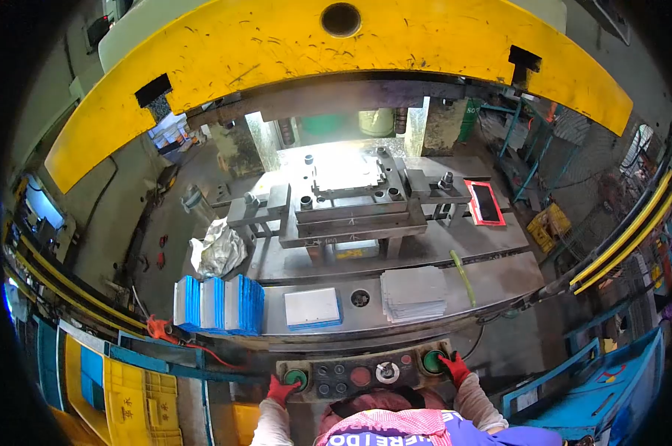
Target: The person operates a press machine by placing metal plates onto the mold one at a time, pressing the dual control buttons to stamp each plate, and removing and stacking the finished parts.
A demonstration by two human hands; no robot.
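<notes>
My left hand (280,389), in a red glove, is at the left green push button (296,378) of the control panel (326,387), with fingers apart and reaching onto the button's edge. At the panel's other end my right hand (456,367), also red-gloved, touches the right green push button (432,361) with its fingers spread. Neither hand holds anything. Between the buttons are a red button (360,376), a round silver-faced switch (387,372) and several small dark knobs. Beyond the panel, a brightly lit metal die (351,212) is clamped on the press bed.
A yellow press beam (276,52) spans overhead. On the bed's front lie blue-edged plate stacks (221,305), a smaller stack (312,308), grey sheets (413,292) and a yellow-green stick (462,276). A crumpled white bag (218,249) and a phone on a red-edged pad (485,203) flank the die.
</notes>
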